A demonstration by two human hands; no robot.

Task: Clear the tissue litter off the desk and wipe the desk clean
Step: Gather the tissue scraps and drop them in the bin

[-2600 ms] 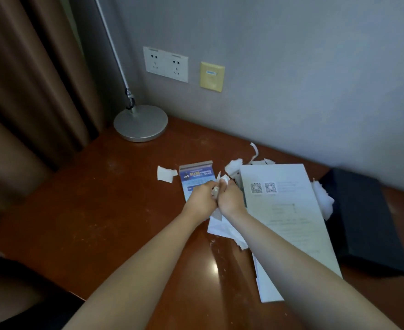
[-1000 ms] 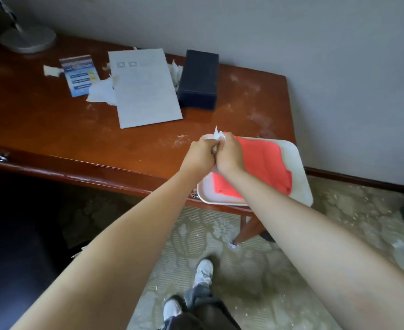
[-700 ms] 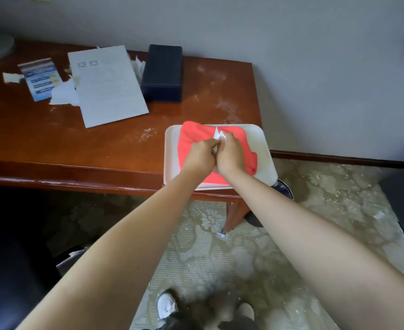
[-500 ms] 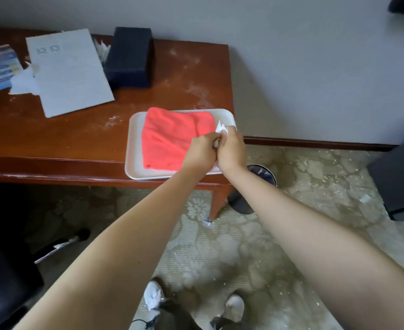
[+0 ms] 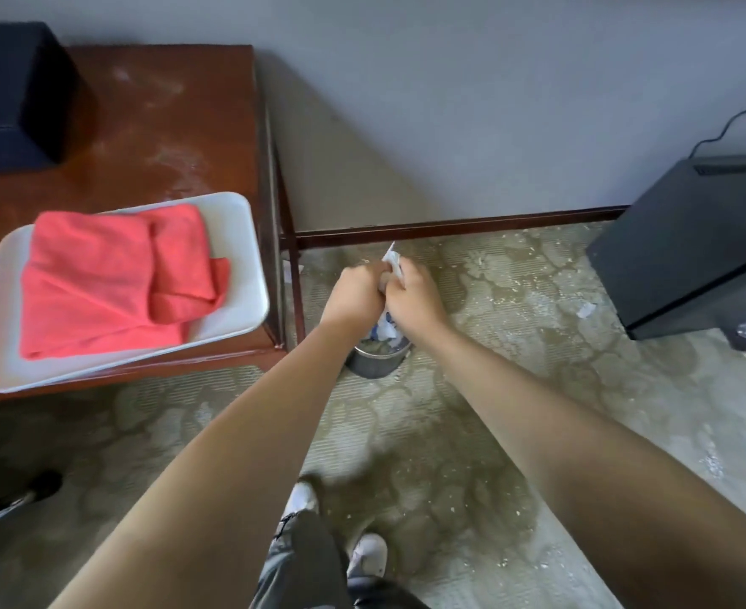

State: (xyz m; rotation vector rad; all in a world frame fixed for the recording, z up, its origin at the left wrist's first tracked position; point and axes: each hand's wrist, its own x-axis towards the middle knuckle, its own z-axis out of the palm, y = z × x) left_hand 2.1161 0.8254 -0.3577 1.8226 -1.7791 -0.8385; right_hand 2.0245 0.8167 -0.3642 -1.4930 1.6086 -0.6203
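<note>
Both hands, left hand and right hand, grip a tissue wad above a metal bin beside the desk, hiding most of the bin.

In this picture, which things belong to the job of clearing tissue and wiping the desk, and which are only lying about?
Belong to the job:
- tissue wad, gripped by left hand and right hand
- waste bin on the floor below the hands
- red cloth on the white tray
- desk, dusty

Only lying about:
- dark box on the desk
- black appliance on the floor
</note>
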